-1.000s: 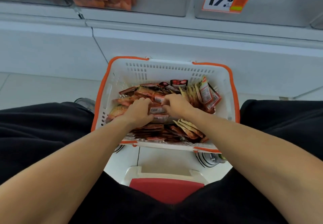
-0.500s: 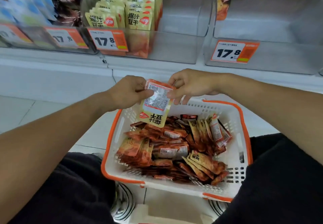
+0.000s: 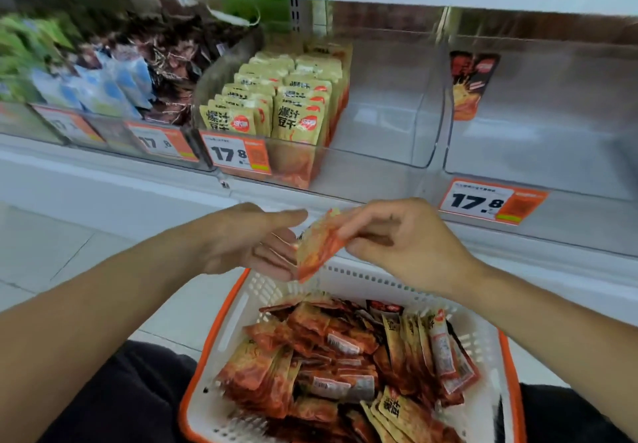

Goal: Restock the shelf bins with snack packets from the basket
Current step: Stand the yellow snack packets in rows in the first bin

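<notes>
Packet: your right hand [image 3: 407,245] fingers pinch the snack packet [image 3: 319,245] above the basket [image 3: 221,335].
Left hand [image 3: 248,239]: your fingers straight, spread, just beside it.

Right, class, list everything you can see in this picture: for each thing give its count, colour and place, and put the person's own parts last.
held packet: one, orange and yellow, above the basket's far rim, pinched by the right hand.
basket: one, white with orange rim, low centre, on the floor.
loose packets: many, orange-red and yellow, heaped in the basket.
yellow packets: two upright rows, in the middle clear bin.
red packet: one, upright in the right bin.
blue packets: several, left bin.
price tags: at least three, white and orange, on bin fronts.
left hand: fingers straight, beside the held packet.
right hand: pinching the held packet.
</notes>
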Available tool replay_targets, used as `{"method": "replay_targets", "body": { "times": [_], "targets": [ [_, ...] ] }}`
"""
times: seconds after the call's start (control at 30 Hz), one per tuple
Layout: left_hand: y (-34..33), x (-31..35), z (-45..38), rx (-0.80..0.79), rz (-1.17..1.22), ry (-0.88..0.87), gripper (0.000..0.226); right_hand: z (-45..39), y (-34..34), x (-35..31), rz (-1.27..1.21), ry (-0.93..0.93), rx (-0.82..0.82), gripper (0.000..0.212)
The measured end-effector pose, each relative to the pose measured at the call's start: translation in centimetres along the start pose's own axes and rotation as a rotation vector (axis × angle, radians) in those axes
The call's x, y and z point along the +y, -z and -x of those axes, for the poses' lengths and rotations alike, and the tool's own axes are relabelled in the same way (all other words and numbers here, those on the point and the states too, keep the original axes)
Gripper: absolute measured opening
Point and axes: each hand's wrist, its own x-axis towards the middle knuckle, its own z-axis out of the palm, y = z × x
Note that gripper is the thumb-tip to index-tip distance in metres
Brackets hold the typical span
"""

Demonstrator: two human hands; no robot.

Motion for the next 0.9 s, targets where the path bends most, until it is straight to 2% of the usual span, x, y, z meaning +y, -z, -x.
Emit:
{"method": "replay_targets", "body": {
  "times": [0.13, 0.17, 0.27, 0.3, 0.37, 0.4, 0.47, 0.53, 0.57, 0.63, 0.77, 0.83, 0.9],
  "targets": [
    [-1.7, -1.6, -1.4, 0.013, 0.243, -0.097, 0.028, 0.8, -0.3, 0.0, 0.094, -0.01, -0.017, 0.029],
    [-1.9, -1.7, -1.6, 0.026, 0.27, -0.102, 0.026, 0.8, -0.2, -0.2, 0.1, -0.017, -0.013, 0.027],
    [-1.7, -1.6, -1.5, 0.005, 0.283, -0.151, 0.038, 0.6, -0.3, -0.4, 0.15, -0.035, 0.071, 0.009],
    [-1.5, -1.5, -1.2, -0.006, 0.239, -0.194, 0.035, 0.5, -0.4, -0.4, 0.149, -0.042, 0.146, 0.003],
    [-0.8, -1.3, -0.5, 0.004, 0.035, -0.309, 0.025, 0.3, -0.5, 0.0, 0.114, -0.072, 0.315, 0.025],
    [-0.4, -1.1, -0.1, 0.012, -0.09, -0.372, 0.022, 0.2, -0.4, 0.0, 0.094, -0.08, 0.349, 0.036],
    [0.4, -0.5, 0.5, 0.007, -0.252, -0.486, 0.023, -0.3, -0.2, -0.6, 0.066, -0.061, 0.309, 0.045],
    [1.0, 0.5, 0.8, 0.043, -0.331, -0.612, 0.021, -1.0, 0.0, -1.6, 0.1, 0.004, 0.222, 0.034],
    [1.3, 1.0, 0.9, 0.084, -0.355, -0.679, 0.02, -1.4, 0.0, -2.3, 0.158, 0.056, 0.209, 0.029],
    [2.0, 2.1, 0.9, 0.212, -0.388, -0.815, 0.02, -2.3, -0.1, -3.5, 0.266, 0.195, 0.298, 0.029],
    [5.0, 3.6, -0.2, 0.637, -0.583, -0.997, 0.03, -4.7, -0.1, -5.7, 0.343, 0.518, 0.577, 0.034],
    [6.6, 3.7, -1.6, 0.795, -0.709, -1.03, 0.041, -6.5, 0.0, -6.1, 0.371, 0.557, 0.602, 0.031],
    [7.7, 3.6, -3.2, 0.856, -0.776, -0.999, 0.054, -8.6, 0.0, -5.5, 0.442, 0.516, 0.582, 0.028]
  ]
}}
